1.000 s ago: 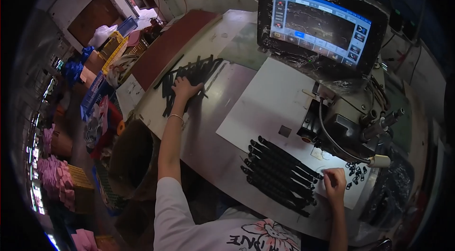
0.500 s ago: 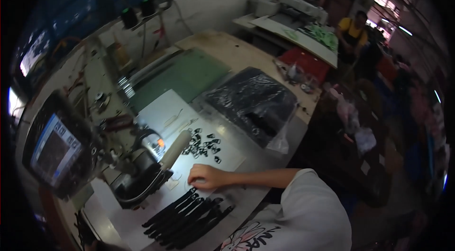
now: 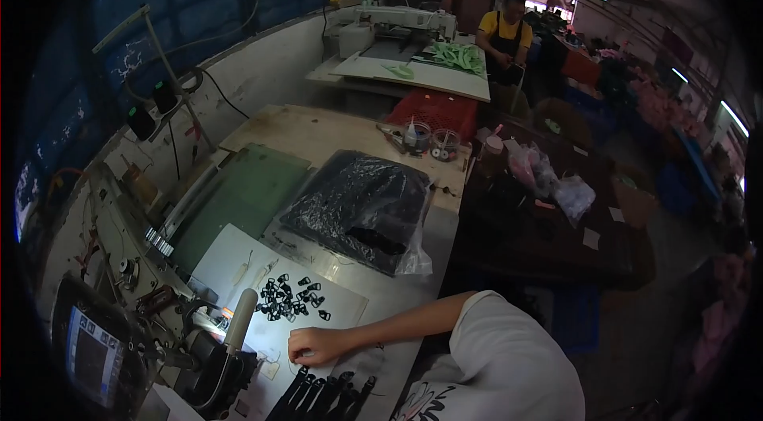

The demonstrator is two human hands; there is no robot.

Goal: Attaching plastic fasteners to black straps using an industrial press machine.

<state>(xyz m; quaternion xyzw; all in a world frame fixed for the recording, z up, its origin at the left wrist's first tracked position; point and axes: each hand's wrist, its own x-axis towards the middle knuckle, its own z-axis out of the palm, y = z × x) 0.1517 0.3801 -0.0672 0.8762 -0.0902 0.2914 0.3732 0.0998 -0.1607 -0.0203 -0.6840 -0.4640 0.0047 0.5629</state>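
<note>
My right hand (image 3: 314, 347) rests on the pale work surface (image 3: 350, 311) with its fingers curled under. What lies inside them, if anything, is hidden. Just below it, several black straps (image 3: 322, 397) lie side by side, their tops near my fingers and their lower parts cut off by the picture's edge. Beyond the hand is a loose pile of small black buckle-like pieces (image 3: 290, 299). Close on the left stands the head of a sewing machine (image 3: 211, 373) with a pale cylinder (image 3: 242, 319) upright on it. My left hand is out of the picture.
A control screen (image 3: 94, 353) stands at the lower left. Farther back lie a black plastic-wrapped stack (image 3: 358, 206), a green sheet (image 3: 238, 202) and a red crate (image 3: 437, 113). A person in yellow (image 3: 505, 36) is by another machine's table (image 3: 421, 79). A dark table (image 3: 540, 238) stands right.
The view has swung up and to the right, so the scene sits lower and farther left. My right hand stays curled beside the strap tops.
</note>
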